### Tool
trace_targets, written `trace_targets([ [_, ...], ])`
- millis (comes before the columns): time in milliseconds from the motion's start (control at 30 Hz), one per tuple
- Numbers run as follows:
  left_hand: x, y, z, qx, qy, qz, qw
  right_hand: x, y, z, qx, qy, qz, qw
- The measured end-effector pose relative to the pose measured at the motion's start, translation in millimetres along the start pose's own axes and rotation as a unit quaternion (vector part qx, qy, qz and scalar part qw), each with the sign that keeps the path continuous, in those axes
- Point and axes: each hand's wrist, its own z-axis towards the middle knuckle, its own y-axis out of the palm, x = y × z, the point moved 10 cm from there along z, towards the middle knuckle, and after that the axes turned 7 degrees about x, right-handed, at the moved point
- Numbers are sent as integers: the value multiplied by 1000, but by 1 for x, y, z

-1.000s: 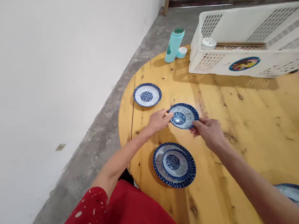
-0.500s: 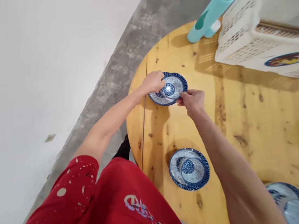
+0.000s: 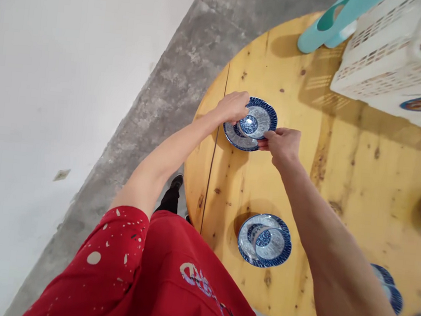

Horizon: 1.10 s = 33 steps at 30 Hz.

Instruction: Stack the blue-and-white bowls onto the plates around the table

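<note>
Near the table's left edge, a blue-and-white bowl [image 3: 261,120] rests over a matching blue-rimmed plate [image 3: 239,139], set off to the plate's upper right. My left hand [image 3: 235,106] is closed at the bowl's left rim, knuckles up, its fingertips partly hidden. On the opposite side, my right hand [image 3: 282,142] pinches the lower right rim between thumb and fingers. The right fingers also lie close to the plate's edge; whether they touch it I cannot tell.
Closer to me, another bowl [image 3: 273,241] sits on a plate [image 3: 245,248]. My right forearm partly covers more blue-and-white dishes [image 3: 394,296]. A white perforated basket [image 3: 375,69] and a turquoise holder [image 3: 313,38] stand at the back of the round wooden table [image 3: 268,178].
The view has shifted, so the basket and dishes appear in different places. Both hands stay at the bowl's rim, and the bowl's place over the plate looks much the same.
</note>
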Motion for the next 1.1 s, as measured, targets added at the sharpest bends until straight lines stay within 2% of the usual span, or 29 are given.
trace_targets([
  [200, -3, 5, 3, -5, -6, -14, 1000, 4, 2, -1, 5, 18, -7, 1000],
  [933, -8, 8, 6, -21, -27, -36, 999, 10, 4, -2, -2, 17, -7, 1000],
  [1000, -7, 4, 6, -17, -21, -19, 999, 10, 2, -4, -3, 20, -4, 1000],
  [1100, -6, -16, 4, 28, -20, -16, 999, 5, -11, -9, 5, 17, 16, 1000],
])
